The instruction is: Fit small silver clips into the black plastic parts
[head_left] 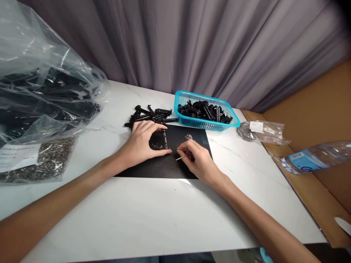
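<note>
My left hand (141,142) is closed on a narrow black plastic part (165,138), pinched lengthwise between thumb and fingers above a black mat (153,170). To its right, my right hand (199,160) has its fingertips pressed together and holds a thin tool with a slim, light shaft (180,158), whose tip points left. Whether the fingertips also pinch something tiny is too small to tell. Small shiny metal pieces (157,146) lie on the mat by my left hand. Another little heap of metal pieces (188,137) sits beyond my right hand.
A blue basket (207,125) of black parts stands at the back, beside a loose pile of black parts (148,115). Clear bags (55,157) of metal and black pieces fill the left. On the right are a small bag (246,131), a plastic bottle (307,160) and cardboard (301,113).
</note>
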A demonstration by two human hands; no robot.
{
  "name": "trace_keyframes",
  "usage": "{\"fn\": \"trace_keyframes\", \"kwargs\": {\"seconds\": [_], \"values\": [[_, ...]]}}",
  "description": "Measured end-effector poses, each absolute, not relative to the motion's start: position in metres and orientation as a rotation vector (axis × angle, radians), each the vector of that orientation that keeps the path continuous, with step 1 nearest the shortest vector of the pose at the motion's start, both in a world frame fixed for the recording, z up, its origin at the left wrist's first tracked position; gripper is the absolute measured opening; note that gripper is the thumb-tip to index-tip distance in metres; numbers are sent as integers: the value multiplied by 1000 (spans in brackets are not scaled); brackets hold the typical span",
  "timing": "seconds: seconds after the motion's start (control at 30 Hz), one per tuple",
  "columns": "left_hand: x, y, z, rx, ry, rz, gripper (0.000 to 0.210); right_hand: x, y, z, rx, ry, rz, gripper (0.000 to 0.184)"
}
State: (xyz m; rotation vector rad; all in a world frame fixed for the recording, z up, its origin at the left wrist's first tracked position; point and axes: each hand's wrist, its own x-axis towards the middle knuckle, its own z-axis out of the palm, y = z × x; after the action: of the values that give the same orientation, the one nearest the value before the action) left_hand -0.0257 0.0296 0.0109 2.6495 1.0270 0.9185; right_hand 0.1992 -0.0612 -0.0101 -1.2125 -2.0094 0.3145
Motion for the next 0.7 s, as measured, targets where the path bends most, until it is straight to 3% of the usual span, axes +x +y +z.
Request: {"fn": "trace_keyframes", "kwargs": {"seconds": [0.13,0.33,0.7], "values": [[-24,24,13,2693,951,841,58,205,-60,-9,-1224,-1904,418,8],[-23,19,13,2755,867,857,57,204,-59,-3,-1151,-1907,444,24],[-23,13,14,2863,758,927,56,200,-61,1,-1205,-1728,772,10]]}}
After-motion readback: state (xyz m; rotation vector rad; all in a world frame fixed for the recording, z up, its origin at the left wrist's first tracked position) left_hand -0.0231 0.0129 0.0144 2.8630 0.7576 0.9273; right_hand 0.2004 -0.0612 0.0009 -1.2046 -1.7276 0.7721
